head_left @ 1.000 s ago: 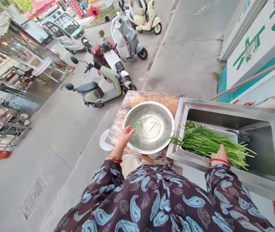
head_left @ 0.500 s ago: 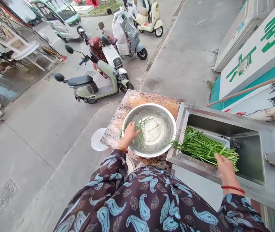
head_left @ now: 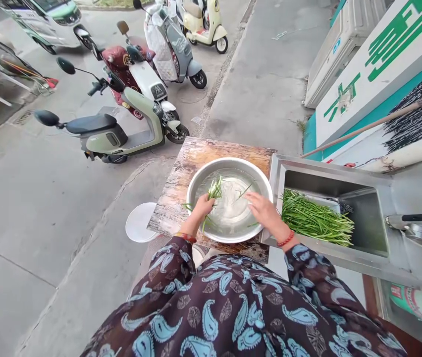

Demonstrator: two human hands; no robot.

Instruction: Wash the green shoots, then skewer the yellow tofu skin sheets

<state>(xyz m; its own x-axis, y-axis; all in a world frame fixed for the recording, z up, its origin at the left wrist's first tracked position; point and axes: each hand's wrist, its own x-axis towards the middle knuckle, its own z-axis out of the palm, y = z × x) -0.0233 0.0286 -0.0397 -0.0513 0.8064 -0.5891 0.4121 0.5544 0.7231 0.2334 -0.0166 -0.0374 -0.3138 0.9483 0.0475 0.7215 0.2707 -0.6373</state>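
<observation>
Both hands sit over the steel basin (head_left: 229,198), which rests on a worn wooden tabletop (head_left: 181,183) on the pavement.

Left hand (head_left: 203,206): closed on a small bunch of green stalks (head_left: 214,191), tips sticking up past the fingers, a few trailing over the near rim. They look like chives or garlic leaves; I cannot say which.

Right hand (head_left: 263,208): fingers loosely spread, palm down, over the right side of the basin. It grips nothing that I can see. Whether the fingertips touch the water is not clear.

Basin holds shallow clear water with a few loose strands (head_left: 244,191) afloat.

The main pile of greens (head_left: 315,220) lies in the steel sink (head_left: 367,233) just right of the basin, stalks roughly parallel, well apart from the left hand's bunch.

Handling judgement: stalks are light, thin and limp, and wet ones likely slip and cling together. They bruise or snap if squeezed hard. Best hold seems mid-length, gathered in a loose fist, as the left hand has them; a grip near the tips would let them droop and scatter. The basin with water would be heavier and liable to slosh; its rim is the place to take it.

Around: a white round lid or plate (head_left: 140,223) beside the tabletop's left edge; parked scooters (head_left: 122,129) on the street beyond.
</observation>
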